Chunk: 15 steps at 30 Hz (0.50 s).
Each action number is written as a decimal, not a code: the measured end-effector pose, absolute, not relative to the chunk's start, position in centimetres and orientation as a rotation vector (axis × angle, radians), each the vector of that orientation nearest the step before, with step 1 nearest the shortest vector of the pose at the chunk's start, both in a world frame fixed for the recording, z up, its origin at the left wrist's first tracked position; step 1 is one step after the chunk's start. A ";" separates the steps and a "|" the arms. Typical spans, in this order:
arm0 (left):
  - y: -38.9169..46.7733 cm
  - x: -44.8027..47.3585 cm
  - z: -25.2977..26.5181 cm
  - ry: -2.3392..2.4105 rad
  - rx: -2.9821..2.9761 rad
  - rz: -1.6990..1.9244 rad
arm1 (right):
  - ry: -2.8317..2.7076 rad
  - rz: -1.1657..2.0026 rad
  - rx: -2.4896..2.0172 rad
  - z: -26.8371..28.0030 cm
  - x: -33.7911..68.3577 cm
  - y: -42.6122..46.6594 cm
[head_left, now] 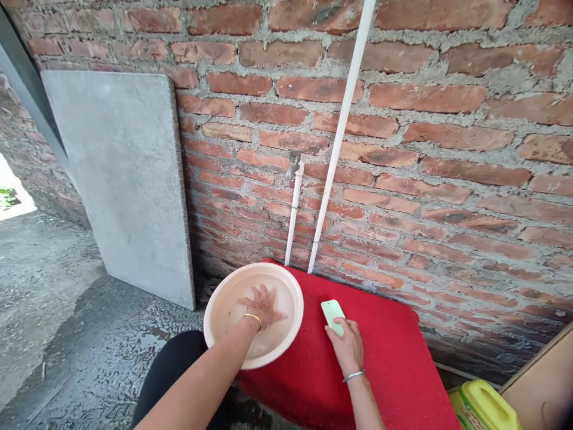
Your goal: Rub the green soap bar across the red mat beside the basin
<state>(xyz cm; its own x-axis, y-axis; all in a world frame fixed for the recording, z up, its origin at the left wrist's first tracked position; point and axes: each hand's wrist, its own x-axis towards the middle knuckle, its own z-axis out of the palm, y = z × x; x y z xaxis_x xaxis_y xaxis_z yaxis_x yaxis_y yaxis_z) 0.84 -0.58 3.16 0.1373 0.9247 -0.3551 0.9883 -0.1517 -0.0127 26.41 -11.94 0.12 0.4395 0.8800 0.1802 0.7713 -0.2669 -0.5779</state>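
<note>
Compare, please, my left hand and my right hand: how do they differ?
The left hand is spread open inside the pale basin; the right hand grips a light green object over the red cloth. The left hand has a gold bracelet, the right hand a silver bracelet. Both hands are bare.

The oblong item (pixel 332 314) is mint green, the basin (pixel 298 310) pinkish cream, the cloth (pixel 394 352) plain red.

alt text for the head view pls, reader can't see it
A left hand is spread in a basin of water; the right hand grips a pale green object. Red cloth and a brick wall lie beyond.
</note>
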 end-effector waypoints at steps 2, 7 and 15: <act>-0.6 0.9 2.9 1.881 2.201 -0.409 | -1.308 0.189 -2.141 -0.2 28.3 -12.3; -0.1 0.7 1.9 1.897 2.195 -0.352 | -1.082 0.071 -2.232 -0.7 32.2 -13.5; 0.0 0.5 1.7 1.878 2.191 -0.328 | -1.217 0.173 -2.062 -0.8 28.1 -14.4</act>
<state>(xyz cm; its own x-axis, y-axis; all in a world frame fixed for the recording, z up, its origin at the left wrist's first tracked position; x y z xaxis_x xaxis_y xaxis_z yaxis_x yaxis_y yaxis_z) 0.45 0.05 1.66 0.1502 0.9355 -0.3199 0.9885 -0.1474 0.0333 28.07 -14.44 -0.85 0.5442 0.8055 0.2347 0.7082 -0.2911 -0.6432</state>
